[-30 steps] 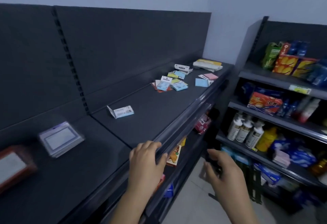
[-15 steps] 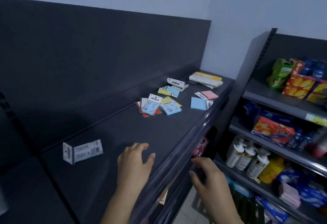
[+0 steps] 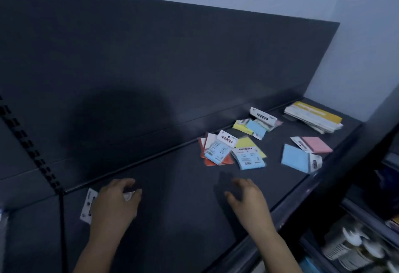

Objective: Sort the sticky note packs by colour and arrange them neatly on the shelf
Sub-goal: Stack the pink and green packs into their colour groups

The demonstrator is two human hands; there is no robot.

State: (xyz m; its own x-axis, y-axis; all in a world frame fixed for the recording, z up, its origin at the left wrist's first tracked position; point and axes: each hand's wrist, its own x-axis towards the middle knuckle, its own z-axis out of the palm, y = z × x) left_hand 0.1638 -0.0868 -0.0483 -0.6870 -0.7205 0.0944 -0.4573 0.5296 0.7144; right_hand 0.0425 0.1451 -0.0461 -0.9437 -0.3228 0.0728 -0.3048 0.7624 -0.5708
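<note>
While blue, yellow, pink packs (image 3: pixel 248 159) lie mixed | left hand (image 3: pixel 114 202) on white pack (image 3: pixel 87 206), grip unclear | right hand (image 3: pixel 245 195) loose

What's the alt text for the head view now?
Two bare hands reach over a dark shelf: the left hand partly covers a lone white-carded pack, the right hand is open and empty. Farther right lie scattered sticky note packs in blue, yellow, pink and red.
</note>
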